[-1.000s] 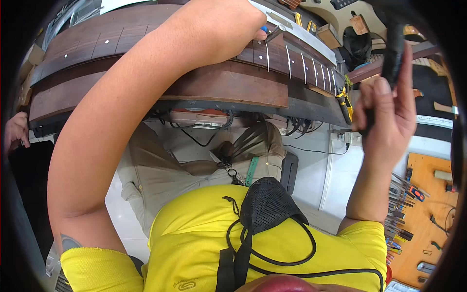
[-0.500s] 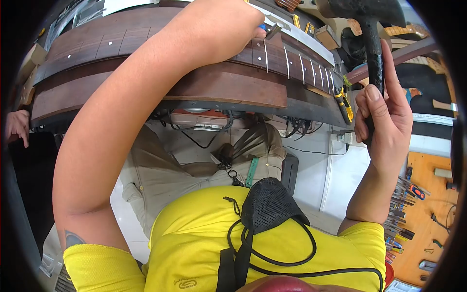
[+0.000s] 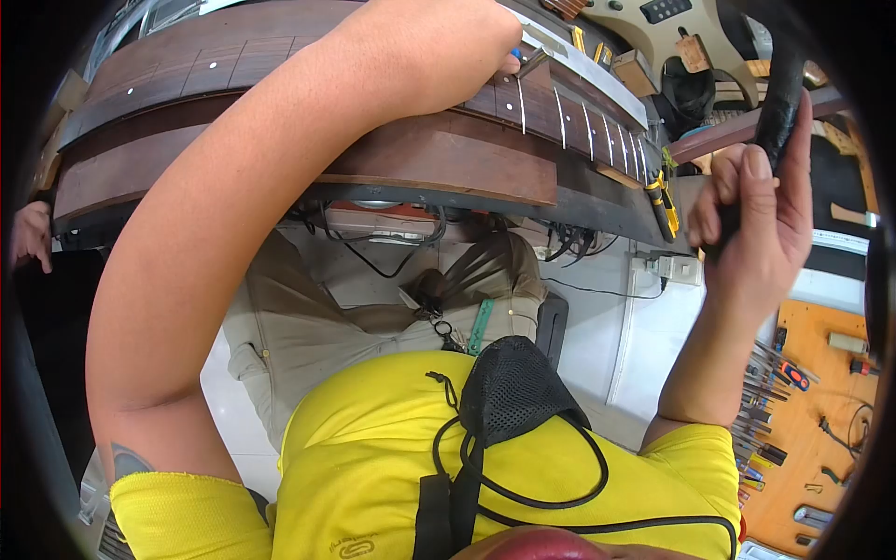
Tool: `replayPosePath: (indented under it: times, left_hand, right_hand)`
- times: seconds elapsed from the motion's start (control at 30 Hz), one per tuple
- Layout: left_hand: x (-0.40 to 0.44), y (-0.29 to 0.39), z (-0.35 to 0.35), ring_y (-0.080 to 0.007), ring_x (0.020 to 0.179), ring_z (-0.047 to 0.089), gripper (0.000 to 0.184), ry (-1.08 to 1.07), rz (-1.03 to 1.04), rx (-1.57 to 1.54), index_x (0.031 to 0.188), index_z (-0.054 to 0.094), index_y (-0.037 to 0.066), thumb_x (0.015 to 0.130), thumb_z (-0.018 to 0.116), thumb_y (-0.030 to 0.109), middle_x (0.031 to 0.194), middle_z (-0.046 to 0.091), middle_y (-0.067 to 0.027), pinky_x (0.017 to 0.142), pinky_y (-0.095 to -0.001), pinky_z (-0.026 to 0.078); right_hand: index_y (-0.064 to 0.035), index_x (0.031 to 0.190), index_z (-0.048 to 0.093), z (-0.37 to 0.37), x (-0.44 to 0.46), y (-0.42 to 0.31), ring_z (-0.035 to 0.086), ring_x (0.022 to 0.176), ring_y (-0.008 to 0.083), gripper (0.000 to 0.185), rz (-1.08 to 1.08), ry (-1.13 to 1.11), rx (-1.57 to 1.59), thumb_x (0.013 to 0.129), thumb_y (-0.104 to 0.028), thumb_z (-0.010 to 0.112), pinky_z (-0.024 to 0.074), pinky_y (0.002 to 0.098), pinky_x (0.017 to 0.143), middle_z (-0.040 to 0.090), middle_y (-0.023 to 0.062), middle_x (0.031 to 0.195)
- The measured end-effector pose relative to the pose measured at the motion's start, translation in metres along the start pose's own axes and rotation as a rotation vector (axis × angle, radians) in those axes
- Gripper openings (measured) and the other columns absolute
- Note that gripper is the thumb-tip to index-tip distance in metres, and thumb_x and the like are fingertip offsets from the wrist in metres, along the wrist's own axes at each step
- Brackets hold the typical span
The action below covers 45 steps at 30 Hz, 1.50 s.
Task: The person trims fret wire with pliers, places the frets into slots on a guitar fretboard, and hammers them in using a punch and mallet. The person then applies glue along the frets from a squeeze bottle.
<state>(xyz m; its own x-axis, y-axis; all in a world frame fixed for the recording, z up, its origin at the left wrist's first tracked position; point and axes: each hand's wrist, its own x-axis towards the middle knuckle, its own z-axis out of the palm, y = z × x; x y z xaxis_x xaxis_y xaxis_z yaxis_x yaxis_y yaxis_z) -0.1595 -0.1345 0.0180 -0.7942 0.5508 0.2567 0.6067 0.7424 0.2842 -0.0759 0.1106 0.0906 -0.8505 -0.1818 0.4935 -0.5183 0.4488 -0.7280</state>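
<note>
Over the dark fretboard with white fret lines and dots, my left hand is closed on a small tool with a metal end and a bit of blue showing. Most of that tool is hidden by the hand. A plain brown board lies along the fretboard's near side. My right hand is raised at the right, wrapped round the black handle of a hammer, its index finger stretched along it. The hammer's head is lost in the dark top edge of the view.
Yellow-handled pliers hang at the bench's right end. Behind are a wooden block and a guitar body. Tools line an orange board at lower right. Another person's hand shows at far left. Cables hang under the bench.
The hammer and my right hand came down and left, its head showing, then swung back up and right, the head out of view again. My left hand stays over the fretboard.
</note>
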Motion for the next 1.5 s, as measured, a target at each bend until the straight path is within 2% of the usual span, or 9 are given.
replayPosePath:
  times: [0.17,0.43,0.9,1.03,1.1,1.2,1.3,1.37,1.5]
  left_hand:
    - [0.001,0.006,-0.002,-0.043,0.088,0.071,0.035,0.005,-0.012,0.013,0.087,0.073,-0.001,0.099,0.062,0.03,0.086,0.073,-0.0243,0.081,-0.0503,0.056]
    - [0.003,0.001,0.003,-0.0439,0.091,0.07,0.034,0.072,-0.086,-0.042,0.091,0.071,0.0,0.101,0.06,0.031,0.089,0.072,-0.0258,0.083,-0.0514,0.055]
    - [0.007,-0.014,0.021,-0.0434,0.098,0.068,0.029,0.169,0.104,-0.155,0.095,0.071,-0.003,0.099,0.063,0.025,0.096,0.071,-0.0264,0.087,-0.05,0.054]
    - [0.003,-0.002,-0.004,-0.0424,0.098,0.068,0.027,-0.004,-0.036,-0.219,0.097,0.073,-0.002,0.098,0.064,0.025,0.096,0.072,-0.0248,0.087,-0.0492,0.054]
    - [0.004,-0.003,-0.006,-0.0421,0.098,0.069,0.027,-0.029,-0.062,-0.228,0.098,0.073,-0.001,0.098,0.065,0.024,0.096,0.072,-0.0245,0.088,-0.0489,0.054]
    - [0.004,-0.004,0.003,-0.0424,0.098,0.069,0.027,-0.007,-0.035,-0.182,0.098,0.073,-0.001,0.098,0.064,0.025,0.096,0.072,-0.0243,0.088,-0.0489,0.054]
    - [0.004,-0.004,0.002,-0.0423,0.098,0.069,0.027,-0.014,-0.049,-0.173,0.098,0.074,0.0,0.098,0.064,0.025,0.096,0.072,-0.0243,0.088,-0.049,0.054]
    - [0.005,-0.003,-0.002,-0.0423,0.099,0.069,0.028,-0.012,-0.058,-0.164,0.098,0.074,0.0,0.098,0.064,0.026,0.097,0.072,-0.0243,0.088,-0.049,0.054]
    - [0.007,-0.002,0.006,-0.0425,0.099,0.069,0.028,-0.02,-0.058,-0.168,0.098,0.073,0.0,0.098,0.064,0.026,0.097,0.072,-0.0245,0.088,-0.049,0.054]
  right_hand:
    - [-0.0111,0.161,0.041,-0.002,-0.001,0.007,0.043,0.046,0.003,0.059,0.451,-0.314,-0.127,0.104,-0.007,0.057,0.0351,0.0212,0.042,0.051,-0.0041,0.067]
    - [-0.0058,0.162,0.035,-0.029,0.016,-0.003,0.04,0.046,0.0035,0.059,0.121,-0.092,-0.033,0.107,-0.011,0.055,0.0301,0.0183,0.04,0.046,0.0002,0.073]
    - [-0.0079,0.161,0.038,-0.001,-0.003,0.006,0.04,0.049,0.0009,0.06,0.116,-0.103,-0.165,0.105,-0.01,0.057,0.0314,0.0182,0.043,0.056,-0.0012,0.074]
    - [-0.011,0.163,0.035,-0.004,-0.004,-0.001,0.038,0.047,0.0024,0.061,0.348,-0.35,-0.281,0.106,-0.01,0.055,0.031,0.0197,0.042,0.047,-0.0044,0.066]
    - [-0.0105,0.16,0.043,-0.01,-0.005,-0.003,0.042,0.051,0.0005,0.057,0.269,-0.298,-0.226,0.105,-0.008,0.058,0.0337,0.0185,0.044,0.057,-0.005,0.078]
    - [-0.0094,0.164,0.031,-0.006,-0.004,-0.009,0.041,0.047,0.004,0.06,0.081,-0.051,-0.106,0.108,-0.011,0.053,0.0316,0.0197,0.042,0.048,-0.0009,0.069]
    - [-0.0108,0.164,0.033,0.001,-0.013,0.015,0.041,0.047,0.0038,0.06,0.034,-0.029,-0.099,0.107,-0.011,0.053,0.0325,0.0196,0.042,0.051,-0.0009,0.073]
    - [-0.0113,0.163,0.036,0.001,-0.011,0.007,0.04,0.047,0.0024,0.061,0.338,-0.35,-0.25,0.106,-0.011,0.056,0.0315,0.0194,0.043,0.051,-0.0028,0.074]
    - [-0.0104,0.163,0.035,-0.002,-0.007,-0.004,0.039,0.047,0.0026,0.061,0.184,-0.178,-0.191,0.106,-0.011,0.055,0.0309,0.0191,0.043,0.048,-0.0031,0.071]
